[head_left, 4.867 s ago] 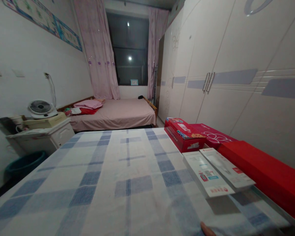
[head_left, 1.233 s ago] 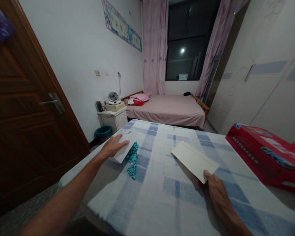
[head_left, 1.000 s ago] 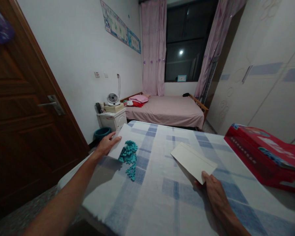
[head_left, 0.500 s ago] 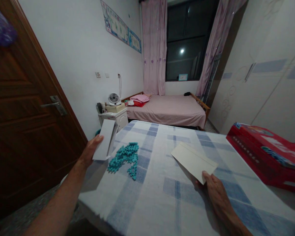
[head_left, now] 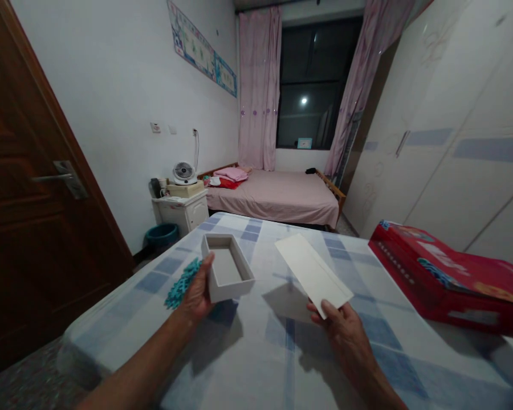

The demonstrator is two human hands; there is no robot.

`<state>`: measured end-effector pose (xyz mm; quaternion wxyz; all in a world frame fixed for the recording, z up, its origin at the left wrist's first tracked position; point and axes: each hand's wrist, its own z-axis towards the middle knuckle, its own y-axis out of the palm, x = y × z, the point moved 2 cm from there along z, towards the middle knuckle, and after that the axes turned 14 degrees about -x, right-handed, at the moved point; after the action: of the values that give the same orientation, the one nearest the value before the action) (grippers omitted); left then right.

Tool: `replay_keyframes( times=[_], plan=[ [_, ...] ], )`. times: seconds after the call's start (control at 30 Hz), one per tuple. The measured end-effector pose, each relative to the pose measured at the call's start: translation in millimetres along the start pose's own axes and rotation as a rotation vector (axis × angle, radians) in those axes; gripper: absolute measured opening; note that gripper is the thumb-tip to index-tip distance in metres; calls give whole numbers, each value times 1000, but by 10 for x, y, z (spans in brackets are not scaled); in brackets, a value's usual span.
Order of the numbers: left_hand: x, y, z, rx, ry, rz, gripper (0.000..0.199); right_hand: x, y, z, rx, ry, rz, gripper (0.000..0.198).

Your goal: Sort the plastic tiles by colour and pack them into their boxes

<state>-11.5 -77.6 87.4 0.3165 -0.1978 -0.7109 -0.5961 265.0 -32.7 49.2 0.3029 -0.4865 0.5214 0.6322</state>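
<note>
My left hand (head_left: 200, 290) grips a white open-topped box (head_left: 231, 291) by its near left side, thumb over the rim. The box is held above the table with its hollow facing up, and nothing shows inside it. Behind that hand a heap of teal interlocking pieces (head_left: 180, 287) lies on the cloth, partly covered by the fingers and box. My right hand (head_left: 340, 324) pinches a flat cream-coloured card-like panel (head_left: 312, 270) at its near end, thumb on top. The panel is tilted and raised off the table, casting a shadow to its left.
A blue-and-white checked cloth (head_left: 256, 364) covers the table. On its right side stands a large red box (head_left: 444, 279). Past the far edge are a bed (head_left: 277, 196), a white bedside cabinet (head_left: 183, 210) with a fan (head_left: 184, 172), and a teal bin (head_left: 161, 233).
The white box has swung right from beyond the teal heap and turned from tilted on its side to hollow-up. The cream panel has lifted and come closer to it. The camera view has shifted right.
</note>
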Motion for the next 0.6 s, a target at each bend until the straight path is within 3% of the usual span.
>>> replay_keyframes(
  times=[0.13,0.33,0.47,0.6],
  plan=[
    [-677,252,83,11,-98,-76,28,89,23,2,-66,5,31,71],
    [-1250,519,60,-122,22,27,36,210,33,-26,-121,32,-250,59],
    [-1382,537,53,-33,61,105,40,256,93,-77,-217,91,-370,67],
    [-1110,505,316,-31,76,218,26,281,135,-129,-205,129,-363,86]
  ],
)
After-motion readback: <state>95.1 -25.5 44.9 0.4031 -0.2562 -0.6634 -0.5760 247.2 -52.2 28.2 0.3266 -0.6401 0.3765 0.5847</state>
